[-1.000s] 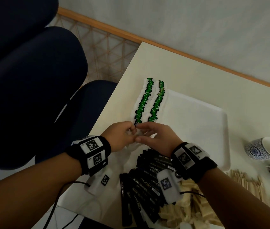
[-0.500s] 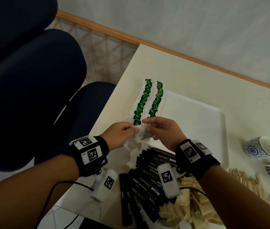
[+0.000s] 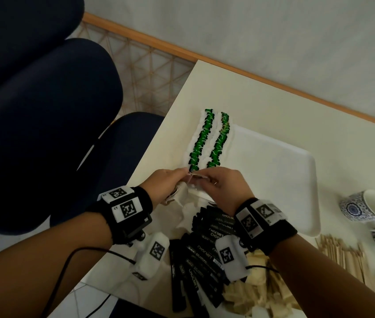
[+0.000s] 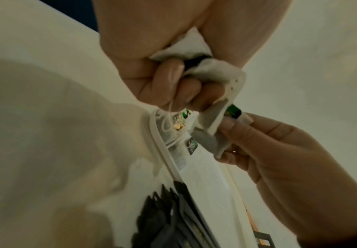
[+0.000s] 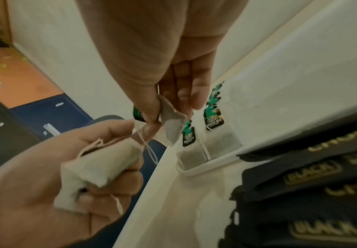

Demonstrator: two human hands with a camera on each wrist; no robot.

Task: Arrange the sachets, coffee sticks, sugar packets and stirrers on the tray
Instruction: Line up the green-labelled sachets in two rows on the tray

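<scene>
The left hand (image 3: 163,188) grips a bunch of tea bags (image 5: 94,166) in its curled fingers, just off the near left corner of the white tray (image 3: 296,180). The right hand (image 3: 222,188) pinches a single tea bag (image 5: 172,124) between thumb and fingertips over that same corner. Two rows of green-tagged tea bags (image 3: 208,140) lie along the tray's left side; black coffee sticks (image 3: 205,249) are heaped at its near edge, wooden stirrers (image 3: 342,253) off its near right corner

A cream rectangular table (image 3: 262,106) carries a white plastic tray (image 3: 280,171) mid-table, black coffee sticks (image 3: 200,255) and pale wooden stirrers (image 3: 340,255) at its near edge, blue-patterned cups (image 3: 363,207) at the right edge.
</scene>
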